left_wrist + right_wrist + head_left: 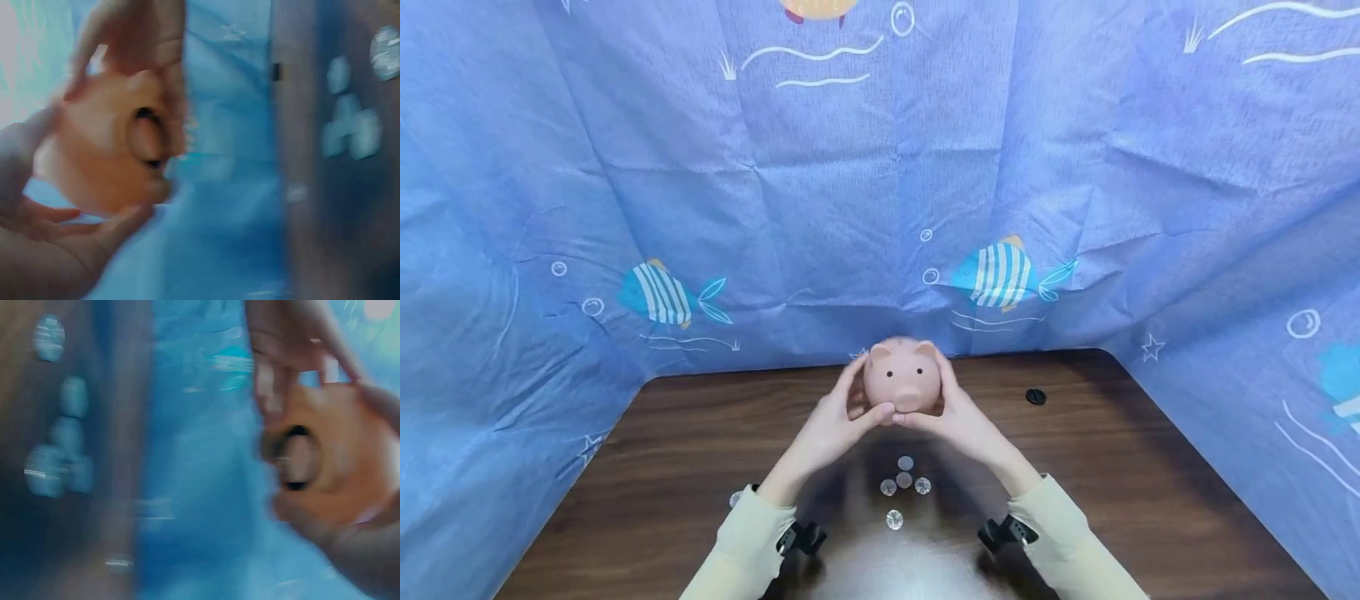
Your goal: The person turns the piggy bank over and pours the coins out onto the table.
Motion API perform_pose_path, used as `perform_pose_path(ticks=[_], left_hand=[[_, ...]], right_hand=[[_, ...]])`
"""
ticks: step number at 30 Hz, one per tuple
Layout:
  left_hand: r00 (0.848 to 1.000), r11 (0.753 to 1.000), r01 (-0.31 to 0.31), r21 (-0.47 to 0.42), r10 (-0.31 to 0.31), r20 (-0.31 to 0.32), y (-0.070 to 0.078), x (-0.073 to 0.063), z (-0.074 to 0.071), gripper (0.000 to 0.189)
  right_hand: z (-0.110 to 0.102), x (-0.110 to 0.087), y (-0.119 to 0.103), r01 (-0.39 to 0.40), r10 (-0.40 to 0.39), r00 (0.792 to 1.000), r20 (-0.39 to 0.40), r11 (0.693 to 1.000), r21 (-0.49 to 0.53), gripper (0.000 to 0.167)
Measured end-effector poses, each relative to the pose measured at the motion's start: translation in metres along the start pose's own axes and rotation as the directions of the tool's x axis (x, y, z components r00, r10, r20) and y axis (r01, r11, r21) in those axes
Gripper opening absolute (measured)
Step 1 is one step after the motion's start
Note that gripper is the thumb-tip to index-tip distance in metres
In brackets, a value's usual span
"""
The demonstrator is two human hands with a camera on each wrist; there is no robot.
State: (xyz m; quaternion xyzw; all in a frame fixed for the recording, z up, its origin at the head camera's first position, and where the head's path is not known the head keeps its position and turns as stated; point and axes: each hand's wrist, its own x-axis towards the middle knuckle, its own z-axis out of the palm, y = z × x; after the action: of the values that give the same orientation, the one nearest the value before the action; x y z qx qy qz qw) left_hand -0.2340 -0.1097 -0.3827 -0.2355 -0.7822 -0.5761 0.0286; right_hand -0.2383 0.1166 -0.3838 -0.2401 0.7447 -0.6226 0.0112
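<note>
A pink piggy bank (904, 379) is held up over the far part of the table, its face toward the head camera. My left hand (829, 427) grips one side, thumb beneath the snout. On the other side my right hand (961, 418) grips it the same way, the two thumb tips nearly meeting. Both wrist views are blurred; in the left one, a round opening with dark edges shows on the underside of the piggy bank (94, 147). Below the hands, several silver coins (904, 480) lie on the table.
The brown wooden table (700, 442) meets a blue sea-patterned curtain (850, 208) at its back and sides. A small round black cap (1036, 397) lies at the right. Another silver coin (735, 498) shows partly from behind the left sleeve.
</note>
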Motion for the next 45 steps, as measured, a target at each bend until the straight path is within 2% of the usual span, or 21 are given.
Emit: perform_pose_path(ticks=[3, 5, 6, 8, 10, 14, 20, 23, 25, 26, 27, 28, 31, 32, 33, 34, 36, 38, 39, 41, 45], left_hand=[[0.969, 0.969, -0.239, 0.061, 0.242, -0.043, 0.03, -0.008, -0.006, 0.097], [0.951, 0.95, -0.304, 0.077, 0.307, -0.04, 0.038, -0.011, -0.009, 0.101], [0.954, 0.952, -0.295, 0.077, 0.298, -0.03, 0.036, -0.01, -0.01, 0.1], [0.981, 0.98, -0.196, 0.039, 0.196, -0.004, 0.026, -0.008, -0.009, 0.095], [0.999, 0.999, -0.032, -0.006, 0.032, 0.025, 0.009, -0.005, -0.006, 0.088], [0.969, 0.972, 0.234, -0.031, -0.231, 0.085, -0.023, -0.001, 0.002, 0.082], [0.94, 0.945, 0.323, -0.06, -0.312, 0.141, -0.04, 0.003, 0.009, 0.084], [0.961, 0.963, 0.257, -0.076, -0.246, 0.128, -0.034, 0.003, 0.01, 0.081], [0.991, 0.993, 0.116, -0.034, -0.114, 0.068, -0.02, -0.001, 0.009, 0.083], [0.999, 1.0, 0.005, 0.009, -0.005, 0.034, -0.011, -0.004, 0.007, 0.086], [0.993, 0.991, -0.118, 0.066, 0.118, 0.002, 0.0, -0.008, 0.005, 0.09], [0.97, 0.962, -0.239, 0.13, 0.244, -0.023, 0.01, -0.011, 0.002, 0.095], [0.852, 0.826, -0.493, 0.272, 0.522, -0.041, 0.033, -0.018, -0.006, 0.104], [0.835, 0.806, -0.516, 0.29, 0.549, -0.038, 0.035, -0.019, -0.007, 0.105], [0.843, 0.814, -0.504, 0.29, 0.536, -0.038, 0.034, -0.018, -0.008, 0.104], [0.871, 0.844, -0.462, 0.273, 0.49, -0.04, 0.031, -0.017, -0.008, 0.102], [0.943, 0.929, -0.318, 0.19, 0.33, -0.035, 0.017, -0.014, -0.006, 0.097], [0.99, 0.986, -0.139, 0.094, 0.142, -0.017, 0.003, -0.009, -0.004, 0.092], [0.998, 0.997, -0.063, 0.051, 0.063, -0.004, -0.004, -0.007, -0.003, 0.089], [0.999, 0.999, 0.03, -0.01, -0.03, 0.022, -0.014, -0.004, -0.001, 0.087], [0.997, 0.997, 0.077, -0.023, -0.076, 0.018, -0.024, 0.001, 0.0, 0.083]], right_hand=[[-0.001, -0.011, -0.022, 0.264, -0.271, 0.961, -0.053, 0.957, -0.119, 0.121], [-0.002, -0.013, -0.025, 0.331, -0.342, 0.938, -0.056, 0.932, -0.147, 0.122], [-0.001, -0.012, -0.023, 0.329, -0.34, 0.939, -0.052, 0.933, -0.148, 0.122], [0.001, -0.01, -0.013, 0.228, -0.237, 0.97, -0.059, 0.965, -0.131, 0.118], [0.003, -0.006, 0.001, 0.056, -0.061, 0.996, -0.058, 0.995, -0.085, 0.112], [0.008, 0.0, 0.024, -0.209, 0.21, 0.978, -0.022, 0.977, 0.031, 0.106], [0.008, 0.005, 0.037, -0.29, 0.287, 0.957, 0.047, 0.943, 0.162, 0.105], [0.005, 0.003, 0.031, -0.195, 0.195, 0.981, 0.016, 0.981, 0.003, 0.104], [0.001, -0.002, 0.021, -0.013, 0.01, 1.0, -0.019, 0.986, -0.165, 0.105], [-0.002, -0.005, 0.013, 0.114, -0.125, 0.992, -0.03, 0.963, -0.244, 0.105], [-0.005, -0.007, 0.005, 0.252, -0.278, 0.96, -0.039, 0.915, -0.316, 0.104], [-0.007, -0.009, -0.004, 0.395, -0.427, 0.904, -0.022, 0.853, -0.34, 0.102], [-0.012, -0.013, -0.023, 0.677, -0.721, 0.692, 0.03, 0.634, -0.374, 0.095], [-0.012, -0.013, -0.024, 0.701, -0.744, 0.667, 0.039, 0.609, -0.371, 0.095], [-0.01, -0.012, -0.022, 0.692, -0.736, 0.676, 0.03, 0.621, -0.369, 0.096], [-0.008, -0.011, -0.018, 0.649, -0.691, 0.723, 0.013, 0.673, -0.355, 0.098], [-0.002, -0.009, -0.005, 0.474, -0.509, 0.86, -0.042, 0.825, -0.308, 0.102], [0.004, -0.005, 0.011, 0.25, -0.271, 0.959, -0.078, 0.945, -0.21, 0.105], [0.006, -0.002, 0.019, 0.158, -0.172, 0.981, -0.086, 0.976, -0.15, 0.104], [0.009, 0.001, 0.029, 0.037, -0.041, 0.996, -0.081, 0.998, -0.049, 0.101], [0.008, 0.006, 0.039, -0.007, 0.008, 0.998, -0.066, 1.0, 0.022, 0.1]])
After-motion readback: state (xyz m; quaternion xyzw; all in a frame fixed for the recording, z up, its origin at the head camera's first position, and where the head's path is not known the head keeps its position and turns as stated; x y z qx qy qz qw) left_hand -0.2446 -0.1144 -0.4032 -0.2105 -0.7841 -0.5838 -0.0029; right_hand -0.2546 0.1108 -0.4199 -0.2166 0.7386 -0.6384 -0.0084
